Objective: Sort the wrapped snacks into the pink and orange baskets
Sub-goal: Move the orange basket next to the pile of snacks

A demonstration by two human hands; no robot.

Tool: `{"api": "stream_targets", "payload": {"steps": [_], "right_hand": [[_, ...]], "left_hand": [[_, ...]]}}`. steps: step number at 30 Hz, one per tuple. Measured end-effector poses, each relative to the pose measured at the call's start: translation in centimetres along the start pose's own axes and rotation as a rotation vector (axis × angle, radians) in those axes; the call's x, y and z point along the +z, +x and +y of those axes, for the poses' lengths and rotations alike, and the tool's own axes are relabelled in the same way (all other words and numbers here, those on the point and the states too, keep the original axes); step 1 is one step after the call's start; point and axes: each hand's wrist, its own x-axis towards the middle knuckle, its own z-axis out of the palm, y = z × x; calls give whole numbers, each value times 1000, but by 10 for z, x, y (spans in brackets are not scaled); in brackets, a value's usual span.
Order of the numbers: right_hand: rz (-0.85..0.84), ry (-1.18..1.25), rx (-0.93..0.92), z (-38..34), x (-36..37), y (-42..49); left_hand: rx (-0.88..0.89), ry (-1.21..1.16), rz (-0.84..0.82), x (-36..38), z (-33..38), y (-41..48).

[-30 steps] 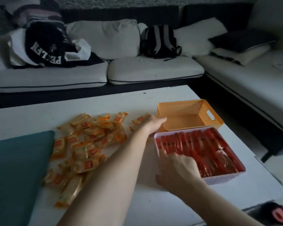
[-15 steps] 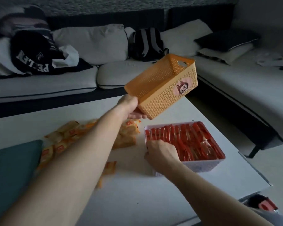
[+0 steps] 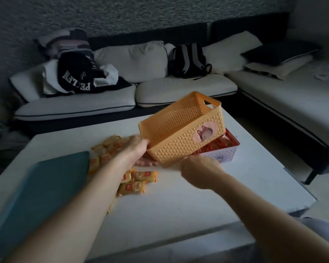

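1. Holding the orange basket [image 3: 182,133] up off the table [image 3: 179,215], tilted, mouth turned up and to the left, hanging over the near-left side of the pink basket [image 3: 222,155].
2. Clamping the left hand [image 3: 139,149] on the end wall farthest from the pink basket, thumb at the rim, fingers curling underneath.
3. Hovering the right hand [image 3: 199,171] at the lower corner, just in front of the pink basket. Knuckles bent and motion-blurred, so grip or mere closeness impossible to tell.
4. Spotting red wrapped snacks [image 3: 226,143] packed inside the pink basket, and orange wrapped snacks [image 3: 135,180] lying loose on the table, left of the pink basket.
5. Probably repositioning the empty orange basket closer to that loose pile.
6. For a clean finish: levelling it first, steadying it with 2 hands, setting it flat to the left of the pink basket, avoiding a knock against that basket's rim and avoiding trapping packets beneath.
7. Losing most of the pink basket's contents behind the orange basket.
8. Losing part of the loose pile under the left hand and forearm.
9. Struggling with the teal slab [image 3: 46,186] far left of the pink basket: blurred, cut off at the edge, not identifiable. Packet print too small for reading.
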Motion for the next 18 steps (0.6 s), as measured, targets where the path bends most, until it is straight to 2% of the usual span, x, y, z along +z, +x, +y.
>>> {"api": "stream_targets", "payload": {"steps": [4, 7, 10, 14, 18], "right_hand": [[-228, -30, 330, 85, -16, -34], [-325, 220, 624, 142, -2, -45], [-153, 454, 755, 164, -2, -56], [90, 694, 746, 169, -14, -69], [43, 900, 746, 150, -17, -62]], "left_hand": [[1, 62, -131, 40, -6, -22], [-8, 123, -176, 63, -13, -31], [-7, 176, -154, 69, -17, -37], [-52, 269, -220, 74, -27, -51], [-106, 291, -172, 94, -45, -36]]}}
